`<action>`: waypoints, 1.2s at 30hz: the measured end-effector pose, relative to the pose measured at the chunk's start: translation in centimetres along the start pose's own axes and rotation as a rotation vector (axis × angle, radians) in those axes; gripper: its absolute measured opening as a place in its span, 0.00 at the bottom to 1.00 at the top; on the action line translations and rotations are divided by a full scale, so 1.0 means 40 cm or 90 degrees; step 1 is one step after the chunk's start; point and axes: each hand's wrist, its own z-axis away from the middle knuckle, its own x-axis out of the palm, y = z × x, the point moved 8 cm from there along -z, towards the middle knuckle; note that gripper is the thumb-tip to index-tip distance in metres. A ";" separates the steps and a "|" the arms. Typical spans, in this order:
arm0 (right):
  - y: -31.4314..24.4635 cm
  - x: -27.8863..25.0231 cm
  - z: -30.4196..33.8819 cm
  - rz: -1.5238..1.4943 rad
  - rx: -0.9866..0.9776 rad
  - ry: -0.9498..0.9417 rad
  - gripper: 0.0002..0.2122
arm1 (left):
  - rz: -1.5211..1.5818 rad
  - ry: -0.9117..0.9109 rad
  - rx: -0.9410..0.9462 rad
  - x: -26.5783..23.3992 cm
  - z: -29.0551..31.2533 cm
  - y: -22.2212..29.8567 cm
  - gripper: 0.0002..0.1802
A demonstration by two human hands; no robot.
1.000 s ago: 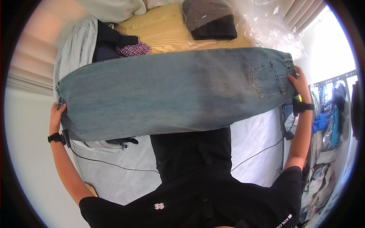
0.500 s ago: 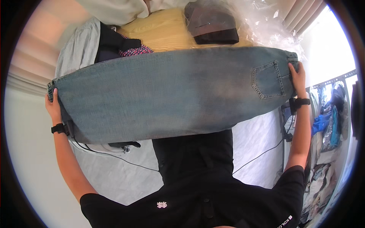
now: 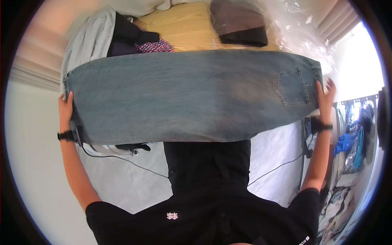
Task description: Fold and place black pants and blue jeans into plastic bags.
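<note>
A pair of faded blue jeans [image 3: 171, 98], folded lengthwise, stretches sideways in front of me with a back pocket [image 3: 290, 87] near its right end. My left hand [image 3: 65, 110] grips the narrow left end, thumb on the front of the denim. At the waistband end, my right hand [image 3: 325, 100] has its thumb against the edge of the cloth, while its other fingers stand apart, off the fabric. Both wrists carry black bands with dark devices and cables.
Beyond the jeans lies a yellow wood-grain surface [image 3: 183, 24] with grey clothing [image 3: 92, 41], a black garment, patterned cloth [image 3: 155, 46], a dark folded item [image 3: 241, 26] and clear plastic wrap [image 3: 298, 34]. Bagged clothes [image 3: 351, 139] are at the right.
My right hand's fingers have come off the waistband and spread. My left hand has shifted slightly right and down. The jeans' left end has moved inward, and their lower edge sits a little higher.
</note>
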 end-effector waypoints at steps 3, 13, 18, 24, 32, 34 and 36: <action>0.060 -0.064 0.144 -0.147 0.167 0.037 0.30 | 0.121 0.042 -0.064 -0.037 0.249 -0.028 0.43; 0.013 0.003 0.376 -0.721 0.463 -0.135 0.26 | 0.677 0.119 -0.264 0.027 0.663 0.048 0.31; -0.028 -0.004 0.369 -0.924 0.577 -0.092 0.27 | 0.868 0.086 -0.296 0.032 0.567 0.081 0.26; -0.029 -0.006 0.401 -0.967 0.566 -0.046 0.28 | 0.940 0.193 -0.158 0.021 0.414 0.048 0.23; -0.104 -0.083 0.417 -0.923 0.503 -0.020 0.28 | 0.862 0.261 0.114 -0.250 0.478 0.515 0.20; -0.122 -0.096 0.427 -0.919 0.488 -0.019 0.27 | 0.752 0.198 0.229 -0.264 0.521 0.685 0.17; -0.148 -0.112 0.431 -0.899 0.471 -0.021 0.26 | 0.622 0.054 0.211 -0.179 0.591 0.862 0.16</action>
